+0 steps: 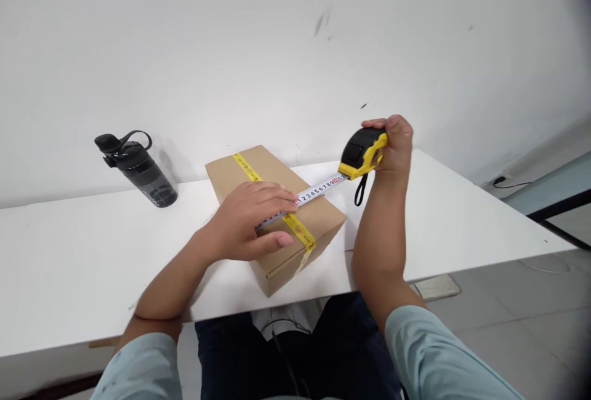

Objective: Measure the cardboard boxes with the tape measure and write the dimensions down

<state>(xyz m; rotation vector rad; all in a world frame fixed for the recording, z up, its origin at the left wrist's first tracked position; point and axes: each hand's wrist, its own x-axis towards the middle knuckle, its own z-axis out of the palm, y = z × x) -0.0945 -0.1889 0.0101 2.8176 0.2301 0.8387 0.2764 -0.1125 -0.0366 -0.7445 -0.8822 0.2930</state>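
Observation:
A brown cardboard box (318, 218) with yellow printed tape (298, 231) along its top lies at an angle on the table. My right hand (396, 141) grips a black and yellow tape measure (362, 151), raised past the box's right side, with its black wrist strap hanging down. From its case the white blade (318, 191) runs down and leftward across the box top. My left hand (253, 218) lies over the blade on the box, fingers stretched together and thumb apart. The blade passes beneath those fingers, and its end is hidden or hard to make out.
A dark bottle (145, 172) with a carry loop stands on the white table (60, 264) left of the box, near the white wall (258, 55). The table's front edge runs just before my lap. At far right, a black cable and plug (501, 180) meet the wall.

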